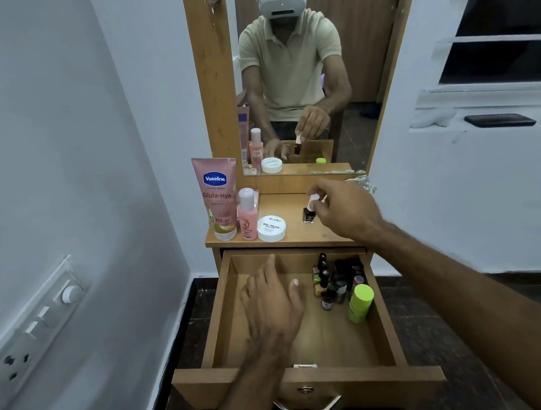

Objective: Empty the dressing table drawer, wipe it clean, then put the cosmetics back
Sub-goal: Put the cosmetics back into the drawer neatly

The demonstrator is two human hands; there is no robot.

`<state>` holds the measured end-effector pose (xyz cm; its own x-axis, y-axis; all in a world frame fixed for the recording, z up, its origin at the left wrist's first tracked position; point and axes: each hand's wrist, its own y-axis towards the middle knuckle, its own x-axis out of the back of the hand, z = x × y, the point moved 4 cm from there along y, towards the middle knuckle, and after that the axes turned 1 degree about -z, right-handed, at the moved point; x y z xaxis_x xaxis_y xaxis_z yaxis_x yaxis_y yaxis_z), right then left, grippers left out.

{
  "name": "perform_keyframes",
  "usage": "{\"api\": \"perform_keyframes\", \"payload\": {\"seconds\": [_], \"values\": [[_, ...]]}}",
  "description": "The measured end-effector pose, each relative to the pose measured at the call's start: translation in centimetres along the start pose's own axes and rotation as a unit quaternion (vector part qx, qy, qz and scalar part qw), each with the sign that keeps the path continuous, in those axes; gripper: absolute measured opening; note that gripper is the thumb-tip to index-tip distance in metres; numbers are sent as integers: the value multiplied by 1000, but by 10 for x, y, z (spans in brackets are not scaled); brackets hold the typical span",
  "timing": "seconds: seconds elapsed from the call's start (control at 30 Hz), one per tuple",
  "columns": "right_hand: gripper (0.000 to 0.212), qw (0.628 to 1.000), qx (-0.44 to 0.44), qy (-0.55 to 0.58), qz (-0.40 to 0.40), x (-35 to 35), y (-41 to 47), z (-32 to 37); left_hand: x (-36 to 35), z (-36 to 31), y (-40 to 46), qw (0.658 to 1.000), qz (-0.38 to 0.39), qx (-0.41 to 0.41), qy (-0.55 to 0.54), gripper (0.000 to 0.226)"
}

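Note:
The wooden drawer [226, 313] stands pulled out below the dressing table top [294, 235]. My right hand [345, 211] pinches the white cap of a dark nail polish bottle [309, 215] whose base is on the table top. My left hand [272, 299] hovers open over the bare left half of the drawer, fingers spread. Several small bottles [326, 281] and a lime-green container [360, 303] crowd the drawer's right back corner. On the table top's left stand a pink Vaseline tube [216, 196], a pink bottle [247, 215] and a white nail polish remover jar [271, 228].
A mirror [296, 71] behind the table top reflects a person and the items. A patterned cloth [363, 182] lies at the table's right back. A switchboard [35, 336] is on the left wall. A window ledge at the right holds a black phone [499, 120].

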<state>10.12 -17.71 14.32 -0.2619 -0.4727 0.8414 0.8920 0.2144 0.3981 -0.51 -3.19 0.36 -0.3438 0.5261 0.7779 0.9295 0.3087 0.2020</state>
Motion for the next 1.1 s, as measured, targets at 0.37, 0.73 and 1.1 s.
{"api": "perform_keyframes", "payload": {"seconds": [0.37, 0.73, 1.1], "values": [[19, 988, 3, 54, 141, -4, -60, -6, -5, -10, -5, 992, 53, -115, -29, 55], [16, 977, -22, 104, 183, -11, -81, -4, -3, -17, -8, 980, 34, -194, 1, 27], [9, 979, -26, 28, 199, -3, -93, -24, -6, -17, -11, 978, 81, -192, 22, 48]]}}
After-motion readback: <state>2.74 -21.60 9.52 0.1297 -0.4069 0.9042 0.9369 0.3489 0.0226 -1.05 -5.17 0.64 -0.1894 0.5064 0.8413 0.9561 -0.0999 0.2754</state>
